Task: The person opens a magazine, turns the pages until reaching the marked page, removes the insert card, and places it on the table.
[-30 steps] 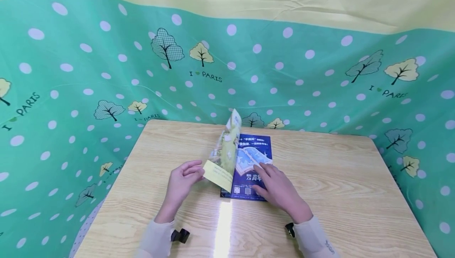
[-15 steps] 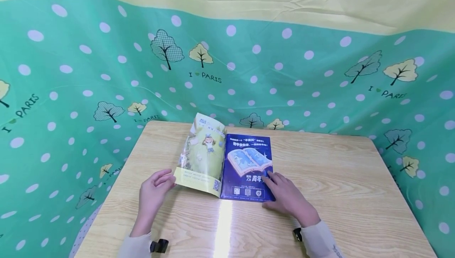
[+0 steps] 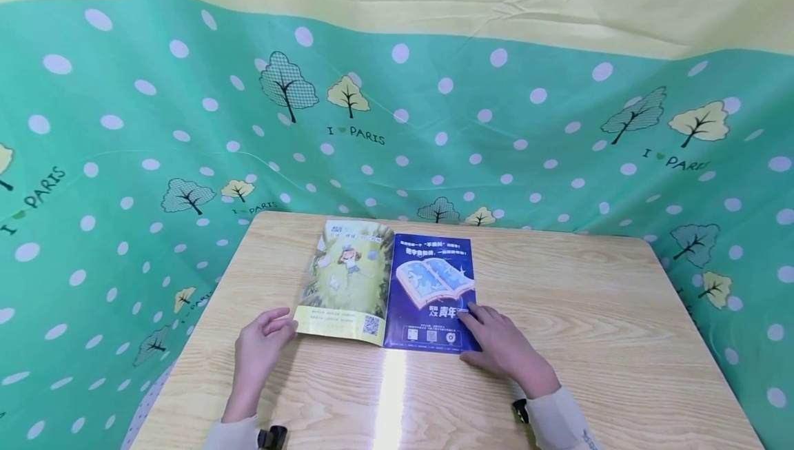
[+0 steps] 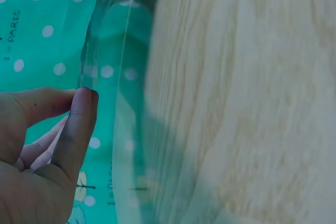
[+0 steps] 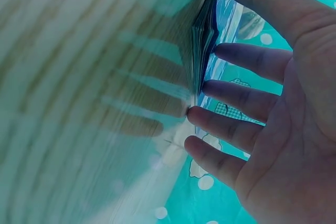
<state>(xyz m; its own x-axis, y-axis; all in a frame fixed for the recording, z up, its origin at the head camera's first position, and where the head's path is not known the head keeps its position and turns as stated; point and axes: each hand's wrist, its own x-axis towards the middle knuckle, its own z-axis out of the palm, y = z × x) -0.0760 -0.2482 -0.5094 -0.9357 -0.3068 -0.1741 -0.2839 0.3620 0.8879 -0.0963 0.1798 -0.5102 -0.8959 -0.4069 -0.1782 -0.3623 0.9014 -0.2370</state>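
An open magazine (image 3: 431, 326) lies on the table. Its left leaf (image 3: 344, 281) shows a green picture with a yellow strip along the bottom; the right page is dark blue with a drawn open book. At the leaf's lower left corner, my left hand (image 3: 262, 346) pinches the edge between thumb and fingers. The left wrist view shows the same left hand (image 4: 50, 145) with its fingertips on the thin paper edge. My right hand (image 3: 505, 350) rests its extended fingers on the blue page's lower right edge. In the right wrist view, fingers (image 5: 226, 124) touch the page stack (image 5: 202, 45).
The wooden table (image 3: 589, 312) extends to both sides of the magazine. A green dotted curtain (image 3: 496, 133) hangs behind its back edge and along the sides. A bright light streak (image 3: 391, 395) reflects on the tabletop in front.
The leaf has swung over to the left and come down almost flat, with my left hand moving left and toward me. My right hand has slid slightly right to the page's edge.
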